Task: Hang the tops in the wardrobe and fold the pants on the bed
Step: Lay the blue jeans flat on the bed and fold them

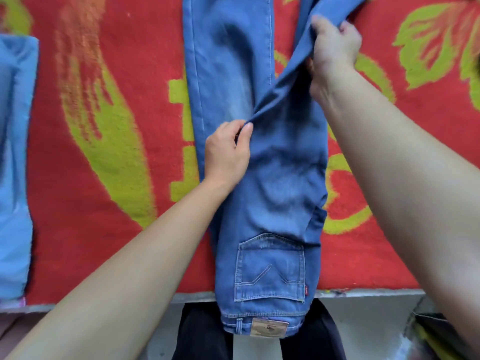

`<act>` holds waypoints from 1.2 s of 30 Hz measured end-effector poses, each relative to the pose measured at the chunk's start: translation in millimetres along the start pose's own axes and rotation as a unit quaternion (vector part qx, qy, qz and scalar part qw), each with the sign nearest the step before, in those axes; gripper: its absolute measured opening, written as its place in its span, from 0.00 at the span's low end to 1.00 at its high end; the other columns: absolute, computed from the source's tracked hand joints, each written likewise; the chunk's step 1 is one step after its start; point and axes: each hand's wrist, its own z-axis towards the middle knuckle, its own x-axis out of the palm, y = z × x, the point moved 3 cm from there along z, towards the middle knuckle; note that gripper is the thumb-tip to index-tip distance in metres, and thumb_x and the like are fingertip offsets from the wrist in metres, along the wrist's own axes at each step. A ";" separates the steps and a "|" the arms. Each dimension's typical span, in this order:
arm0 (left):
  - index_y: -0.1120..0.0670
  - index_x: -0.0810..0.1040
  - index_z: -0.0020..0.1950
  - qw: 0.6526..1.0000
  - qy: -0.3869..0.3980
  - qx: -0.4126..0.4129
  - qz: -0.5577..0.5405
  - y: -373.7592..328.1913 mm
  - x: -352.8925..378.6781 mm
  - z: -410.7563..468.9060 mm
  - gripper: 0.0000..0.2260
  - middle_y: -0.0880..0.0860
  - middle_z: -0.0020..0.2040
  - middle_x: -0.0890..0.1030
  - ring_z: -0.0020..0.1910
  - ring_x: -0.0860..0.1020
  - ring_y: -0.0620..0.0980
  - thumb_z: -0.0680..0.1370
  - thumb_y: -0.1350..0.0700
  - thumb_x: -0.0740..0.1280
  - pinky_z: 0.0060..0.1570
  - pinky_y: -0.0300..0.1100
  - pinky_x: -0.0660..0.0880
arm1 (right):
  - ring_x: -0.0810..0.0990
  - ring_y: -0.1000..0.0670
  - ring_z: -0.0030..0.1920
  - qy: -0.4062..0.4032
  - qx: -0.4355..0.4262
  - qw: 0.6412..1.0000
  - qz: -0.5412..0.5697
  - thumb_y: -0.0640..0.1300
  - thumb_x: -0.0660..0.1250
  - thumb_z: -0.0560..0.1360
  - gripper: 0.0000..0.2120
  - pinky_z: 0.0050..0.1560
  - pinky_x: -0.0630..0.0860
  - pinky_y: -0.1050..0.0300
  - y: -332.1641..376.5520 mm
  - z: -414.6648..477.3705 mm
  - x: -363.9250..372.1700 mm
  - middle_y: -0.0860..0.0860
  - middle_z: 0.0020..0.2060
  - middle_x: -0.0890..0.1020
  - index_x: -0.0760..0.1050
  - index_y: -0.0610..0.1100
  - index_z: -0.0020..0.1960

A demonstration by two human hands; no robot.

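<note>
The left hand (pixel 226 152) is pinching a ridge of denim between thumb and curled fingers, up the leg from the back pocket (pixel 270 268). The right hand (pixel 335 48) is gripping the upper leg farther beyond the pocket and to its right. Its fingers are wrapping round the cloth and lifting it, so a taut fold is running between the two hands.

The jeans (pixel 280 178) are lying lengthwise on the bed (pixel 104 203), legs stretching away from the pocket. The waistband with its patch (pixel 268 327) is hanging over the bed's near edge, just below the pocket.

The denim is looking thick, soft and a little heavy. It should be holding a crease without slipping, and nothing about it is fragile. The seams and the hem are probably the firmest places to take hold, since a pinch in mid-cloth is only bunching it.

Counting: one pair of jeans, one pocket showing, two hands. Well left of the pocket one pale blue garment (pixel 13 178) is lying on the bed. It is possibly folded pants, though the frame edge is cutting it off. No tops are showing.
</note>
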 end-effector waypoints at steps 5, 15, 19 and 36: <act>0.61 0.80 0.48 0.993 -0.095 0.004 -0.063 8.1 -33.3 -10.7 0.10 0.56 0.41 0.80 0.40 0.74 0.48 0.82 0.57 0.62 0.43 0.41 0.68 | 0.63 0.61 0.31 0.021 -0.193 0.962 -0.190 0.33 0.68 0.74 0.21 0.36 0.64 0.66 24.2 -22.9 89.0 0.55 0.28 0.69 0.63 0.50 0.32; 0.59 0.76 0.47 0.979 -0.072 -0.191 0.024 79.9 -38.6 11.0 0.10 0.56 0.40 0.80 0.45 0.77 0.62 0.82 0.54 0.61 0.45 0.51 0.68 | 0.76 0.57 0.55 0.296 -0.223 0.841 -0.395 0.35 0.57 0.76 0.17 0.65 0.71 0.62 -49.2 -34.5 131.8 0.54 0.53 0.81 0.79 0.41 0.60; 0.55 0.75 0.53 0.977 -0.088 -0.173 0.093 67.1 -41.1 17.7 0.14 0.56 0.49 0.80 0.49 0.78 0.61 0.82 0.45 0.60 0.47 0.51 0.68 | 0.76 0.50 0.62 0.120 -0.353 0.849 -0.376 0.41 0.63 0.76 0.16 0.65 0.68 0.64 -35.5 -34.4 78.8 0.47 0.58 0.78 0.77 0.40 0.63; 0.58 0.67 0.71 0.967 -0.092 0.028 0.236 10.3 -45.8 151.1 0.24 0.58 0.67 0.69 0.65 0.69 0.59 0.80 0.47 0.64 0.60 0.53 0.67 | 0.75 0.51 0.56 0.033 -0.155 0.927 -0.340 0.61 0.61 0.80 0.22 0.65 0.68 0.56 -15.1 36.3 58.1 0.48 0.55 0.77 0.76 0.46 0.64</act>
